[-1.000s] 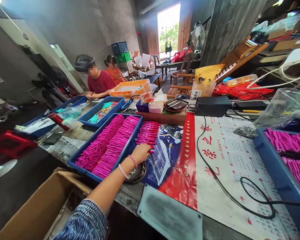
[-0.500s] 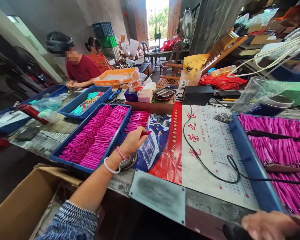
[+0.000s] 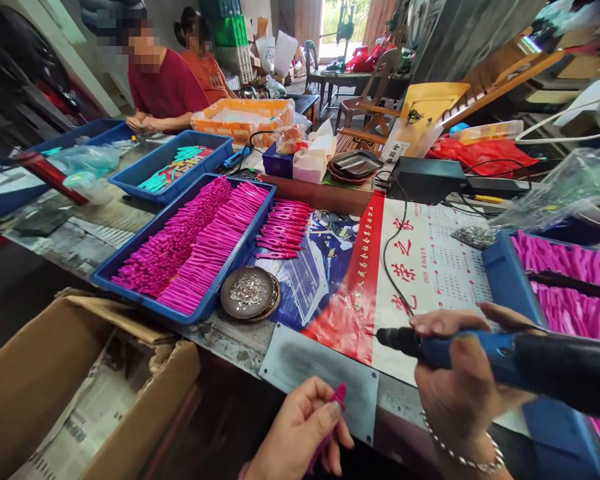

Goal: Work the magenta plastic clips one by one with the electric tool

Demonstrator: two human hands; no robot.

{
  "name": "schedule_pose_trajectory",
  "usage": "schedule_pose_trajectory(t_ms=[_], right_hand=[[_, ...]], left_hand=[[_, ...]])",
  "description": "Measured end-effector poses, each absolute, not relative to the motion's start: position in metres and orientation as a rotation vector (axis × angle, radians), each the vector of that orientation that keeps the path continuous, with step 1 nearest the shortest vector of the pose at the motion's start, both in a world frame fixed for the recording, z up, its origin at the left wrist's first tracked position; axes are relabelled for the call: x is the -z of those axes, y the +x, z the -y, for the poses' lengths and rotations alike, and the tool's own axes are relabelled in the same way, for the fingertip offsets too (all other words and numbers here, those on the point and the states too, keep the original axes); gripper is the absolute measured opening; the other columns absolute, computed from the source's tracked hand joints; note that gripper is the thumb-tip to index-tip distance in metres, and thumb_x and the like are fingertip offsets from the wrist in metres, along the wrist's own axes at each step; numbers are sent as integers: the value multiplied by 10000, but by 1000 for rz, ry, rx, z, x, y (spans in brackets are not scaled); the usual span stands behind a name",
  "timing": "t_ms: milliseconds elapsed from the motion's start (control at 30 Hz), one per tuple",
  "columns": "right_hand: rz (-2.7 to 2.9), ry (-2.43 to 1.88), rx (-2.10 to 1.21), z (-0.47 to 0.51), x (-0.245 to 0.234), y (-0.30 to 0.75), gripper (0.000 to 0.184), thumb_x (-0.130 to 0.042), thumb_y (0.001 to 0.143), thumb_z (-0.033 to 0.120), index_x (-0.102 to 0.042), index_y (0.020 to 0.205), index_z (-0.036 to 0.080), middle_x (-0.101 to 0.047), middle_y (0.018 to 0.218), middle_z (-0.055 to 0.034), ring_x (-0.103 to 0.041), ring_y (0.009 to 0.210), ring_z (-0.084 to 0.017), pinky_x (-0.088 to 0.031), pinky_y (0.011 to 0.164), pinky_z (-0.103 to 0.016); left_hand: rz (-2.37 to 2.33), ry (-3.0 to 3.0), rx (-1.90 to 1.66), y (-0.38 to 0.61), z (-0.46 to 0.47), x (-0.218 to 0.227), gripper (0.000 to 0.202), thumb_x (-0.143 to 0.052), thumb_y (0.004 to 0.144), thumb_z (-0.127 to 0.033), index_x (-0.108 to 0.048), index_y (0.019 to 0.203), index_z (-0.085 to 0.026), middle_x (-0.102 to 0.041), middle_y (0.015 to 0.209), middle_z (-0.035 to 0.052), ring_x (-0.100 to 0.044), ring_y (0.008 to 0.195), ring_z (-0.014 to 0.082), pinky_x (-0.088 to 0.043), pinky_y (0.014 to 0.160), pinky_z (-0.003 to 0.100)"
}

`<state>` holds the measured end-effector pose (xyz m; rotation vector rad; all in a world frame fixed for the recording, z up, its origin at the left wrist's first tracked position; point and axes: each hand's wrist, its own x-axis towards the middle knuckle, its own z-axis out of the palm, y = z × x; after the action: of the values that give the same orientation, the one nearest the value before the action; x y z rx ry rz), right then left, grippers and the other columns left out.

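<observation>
My left hand (image 3: pixel 305 427), closed, pinches a magenta plastic piece (image 3: pixel 341 395) at the near edge of the bench; fingers cover much of it. My right hand (image 3: pixel 455 393) is wrapped round a blue and black electric screwdriver (image 3: pixel 555 360), its thin bit pointing left over the red part of a calendar sheet (image 3: pixel 345 313). A grey plate (image 3: pixel 325 360) lies just beyond my left hand. Farther left, a brown dish (image 3: pixel 229 287) holds small shiny metal parts (image 3: pixel 247 292). Behind it lies a row of magenta pieces (image 3: pixel 285 230) with metal parts along them.
Blue trays of magenta pieces stand left (image 3: pixel 145 298) and right (image 3: pixel 507 263). Another blue tray (image 3: pixel 155 193) holds turquoise pieces. A black box (image 3: pixel 427 180) has a cord. An open cardboard box (image 3: pixel 145 413) sits below the bench. Two people (image 3: pixel 167 87) sit at the far left.
My left hand has come back from near the magenta row to the bench edge, holding a magenta piece. My right hand has risen leftward with the screwdriver. The view has shifted.
</observation>
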<state>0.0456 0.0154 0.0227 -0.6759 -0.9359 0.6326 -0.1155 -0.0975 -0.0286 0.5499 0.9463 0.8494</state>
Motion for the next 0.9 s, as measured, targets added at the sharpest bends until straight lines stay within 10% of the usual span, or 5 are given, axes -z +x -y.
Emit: schedule_pose_trajectory(t_ms=[900], right_hand=[[951, -784, -627, -29, -16, 10, 363, -715, 754, 240, -580, 1091, 237, -576, 650, 53, -503, 540, -168, -488, 602, -353]], left_hand=[[-995, 313, -1011, -119, 55, 29, 340, -618, 868, -479, -502, 807, -166, -541, 558, -50, -382, 383, 21, -238, 399, 158]])
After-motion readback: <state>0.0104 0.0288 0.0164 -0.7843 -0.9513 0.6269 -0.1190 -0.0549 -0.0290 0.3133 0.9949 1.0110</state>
